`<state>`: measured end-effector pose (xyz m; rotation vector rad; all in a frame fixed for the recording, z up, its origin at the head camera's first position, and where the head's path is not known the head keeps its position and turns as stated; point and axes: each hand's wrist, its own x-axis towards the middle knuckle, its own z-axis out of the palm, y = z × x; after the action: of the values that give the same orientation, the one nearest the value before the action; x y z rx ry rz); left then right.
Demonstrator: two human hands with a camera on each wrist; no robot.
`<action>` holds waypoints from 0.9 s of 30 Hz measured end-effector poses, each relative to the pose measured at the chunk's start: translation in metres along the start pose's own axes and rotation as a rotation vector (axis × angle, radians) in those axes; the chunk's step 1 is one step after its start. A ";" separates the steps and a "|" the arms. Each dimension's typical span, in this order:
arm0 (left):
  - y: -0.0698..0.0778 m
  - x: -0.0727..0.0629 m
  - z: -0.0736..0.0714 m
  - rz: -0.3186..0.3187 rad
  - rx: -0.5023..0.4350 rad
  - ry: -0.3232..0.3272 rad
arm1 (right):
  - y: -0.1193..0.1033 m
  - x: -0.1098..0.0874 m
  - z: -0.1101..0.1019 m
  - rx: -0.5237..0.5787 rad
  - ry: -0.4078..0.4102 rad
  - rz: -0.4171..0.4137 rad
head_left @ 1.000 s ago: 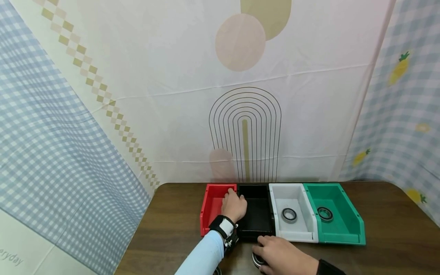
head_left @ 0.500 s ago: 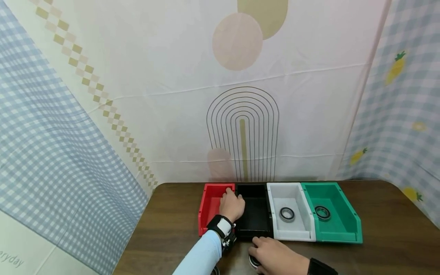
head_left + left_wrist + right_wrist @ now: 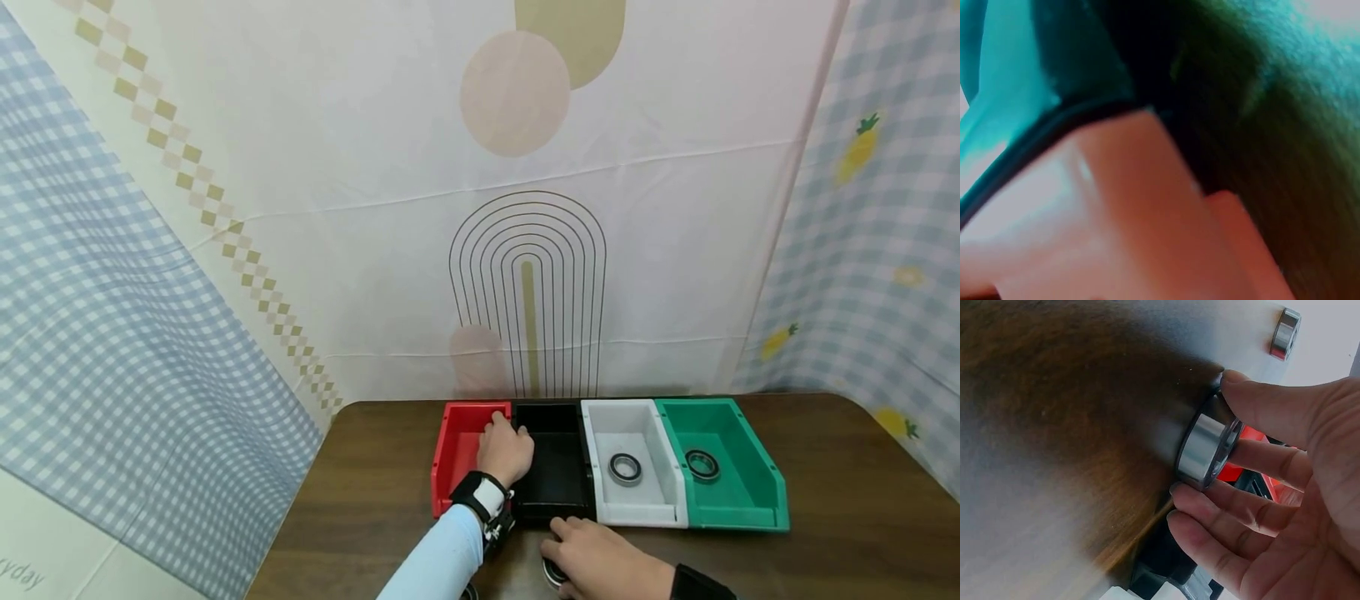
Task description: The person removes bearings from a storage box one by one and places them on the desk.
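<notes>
Head view counts four bins in a row — red bin point(image 3: 444, 471), black bin point(image 3: 555, 467), white bin point(image 3: 633, 507), green bin point(image 3: 746, 487) — and four rings on or about the table point(image 3: 360, 500): a white-bin ring point(image 3: 625, 482) and a green-bin ring point(image 3: 702, 478), each lying flat, a held ring point(image 3: 552, 574) under the right hand point(image 3: 611, 558), and a sleeve ring point(image 3: 470, 592) half hidden beside the blue sleeve point(image 3: 442, 557). Right wrist view shows what the head view covers: thumb and fingers close about the held ring's rim, which stands on edge near the table, with a far ring point(image 3: 1285, 334) well apart beyond the thumb. Left hand point(image 3: 506, 450) reaches over the wall between red and black bins; its fingertips are partly hidden, so I cannot tell whether they grip anything. Left wrist view is too blurred to settle it. Three pineapples point(image 3: 857, 158) print the right-hand cloth point(image 3: 847, 267); the lettering point(image 3: 22, 573) at lower left — cut by the frame — reads "ryday".
</notes>
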<state>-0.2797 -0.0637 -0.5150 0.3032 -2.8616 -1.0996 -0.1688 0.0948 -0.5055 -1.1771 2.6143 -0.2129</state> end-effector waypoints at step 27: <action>0.019 -0.068 -0.019 0.413 0.511 0.188 | 0.045 -0.044 -0.053 -0.183 0.594 0.088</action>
<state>-0.2137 -0.0484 -0.4869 -0.1563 -2.8009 -0.2514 -0.1887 0.1590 -0.4576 -1.1931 3.2528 -0.3593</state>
